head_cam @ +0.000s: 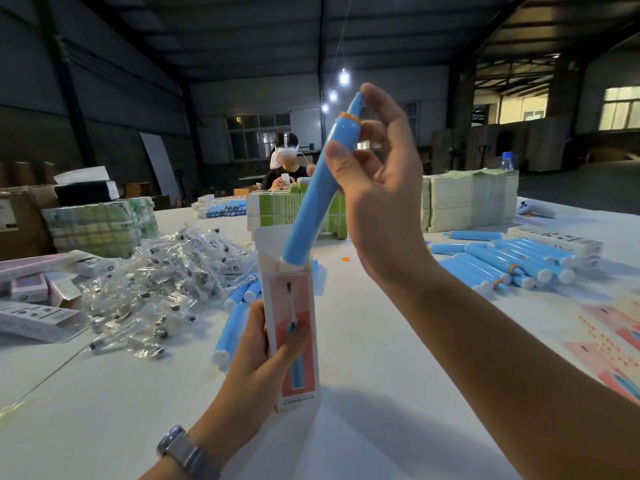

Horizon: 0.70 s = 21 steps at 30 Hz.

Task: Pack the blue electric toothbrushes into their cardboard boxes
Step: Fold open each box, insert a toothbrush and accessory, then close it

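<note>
Presently, the right hand (377, 188) pinches the blue toothbrush (320, 183) near its upper end, base entering the cardboard box (294, 327) which the left hand (256, 351) grips upright at six o'clock; judged rigid, light, smooth and slip-prone, best held mid-barrel.

A sky-blue toothbrush (317, 188) with an orange ring near its top enters a white box (294, 327) whose front panel is pink and coral red, printed with a small blue toothbrush. More sky-blue toothbrushes (498, 261) with white ends and orange rings lie on a white table (363, 427). Clear plastic packets (166, 282) carry black-and-white labels. Stacked cartons (298, 209) are green and white. A silver-grey watch (188, 452) circles the wrist.
</note>
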Available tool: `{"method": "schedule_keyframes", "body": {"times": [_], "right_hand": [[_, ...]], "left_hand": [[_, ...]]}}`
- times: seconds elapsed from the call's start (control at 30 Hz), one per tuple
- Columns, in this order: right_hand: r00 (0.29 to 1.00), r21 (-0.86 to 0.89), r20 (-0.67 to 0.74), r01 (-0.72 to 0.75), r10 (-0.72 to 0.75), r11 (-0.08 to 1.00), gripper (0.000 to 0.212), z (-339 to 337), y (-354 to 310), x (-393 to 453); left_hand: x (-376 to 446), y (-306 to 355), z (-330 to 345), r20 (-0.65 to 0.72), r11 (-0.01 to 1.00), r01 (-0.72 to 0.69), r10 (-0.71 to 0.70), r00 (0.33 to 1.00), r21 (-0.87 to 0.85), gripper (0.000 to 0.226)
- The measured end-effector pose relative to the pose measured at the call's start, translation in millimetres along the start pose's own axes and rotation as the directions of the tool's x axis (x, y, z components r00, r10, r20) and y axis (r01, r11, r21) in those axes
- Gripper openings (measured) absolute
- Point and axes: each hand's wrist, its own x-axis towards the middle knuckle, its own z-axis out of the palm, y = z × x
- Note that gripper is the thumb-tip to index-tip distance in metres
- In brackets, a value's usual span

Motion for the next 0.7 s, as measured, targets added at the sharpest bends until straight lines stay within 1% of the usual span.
{"method": "schedule_keyframes", "body": {"times": [0.07,0.1,0.17,0.3,0.33,0.37,0.43,0.5,0.57,0.63,0.67,0.7], "right_hand": [[0.998,0.094,-0.035,-0.048,0.051,0.994,0.044,-2.2,-0.7,2.2],[0.996,0.117,-0.024,-0.079,0.082,0.990,0.043,-2.6,0.3,2.0],[0.997,0.035,0.023,-0.079,0.078,0.996,0.043,-2.7,2.5,-0.4],[0.997,-0.115,0.069,0.032,-0.024,0.993,0.045,-5.0,1.5,2.7],[0.994,-0.162,0.101,0.063,-0.047,0.985,0.045,-6.1,1.8,3.3],[0.987,-0.213,0.155,0.081,-0.049,0.974,0.046,-6.5,2.7,2.1],[0.956,-0.298,0.292,0.098,-0.007,0.950,0.046,-4.9,6.7,-3.8],[0.926,-0.358,0.376,0.115,0.031,0.927,0.046,-1.8,12.6,-10.5],[0.925,-0.393,0.379,0.148,0.013,0.908,0.038,-1.4,18.7,-13.1],[0.920,-0.424,0.389,0.221,-0.044,0.878,0.023,-3.2,25.6,-15.5],[0.914,-0.440,0.403,0.243,-0.052,0.864,0.020,-4.0,29.9,-17.7],[0.909,-0.454,0.415,0.244,-0.039,0.857,0.021,-4.5,34.3,-20.4]], "left_hand": [[-2.2,1.5,0.7,0.016,1.000,-0.012,0.012,1.000,0.001,0.055],[-3.3,2.1,0.9,0.015,1.000,-0.009,0.009,1.000,0.004,0.055],[-4.3,2.4,0.7,0.009,1.000,-0.005,0.005,1.000,0.009,0.060],[-4.8,5.7,-1.0,0.025,0.999,-0.034,0.034,0.999,0.003,0.056],[-4.7,6.7,-0.8,0.026,0.999,-0.039,0.039,0.999,0.011,0.055],[-4.5,7.2,-0.4,0.025,0.999,-0.039,0.038,0.999,0.025,0.055],[-4.3,7.1,0.9,0.013,0.998,-0.034,0.034,0.999,0.049,0.056],[-4.3,7.8,1.3,-0.001,0.998,-0.039,0.039,0.999,0.057,0.053],[-3.2,9.1,1.2,-0.014,0.996,-0.043,0.044,0.999,0.072,0.044],[-2.4,11.4,-0.2,-0.027,0.996,-0.040,0.042,0.999,0.075,0.038],[-1.8,12.5,-1.3,-0.037,0.997,-0.037,0.040,0.998,0.071,0.036],[-1.3,13.4,-2.7,-0.049,0.997,-0.037,0.040,0.998,0.063,0.033]]}}
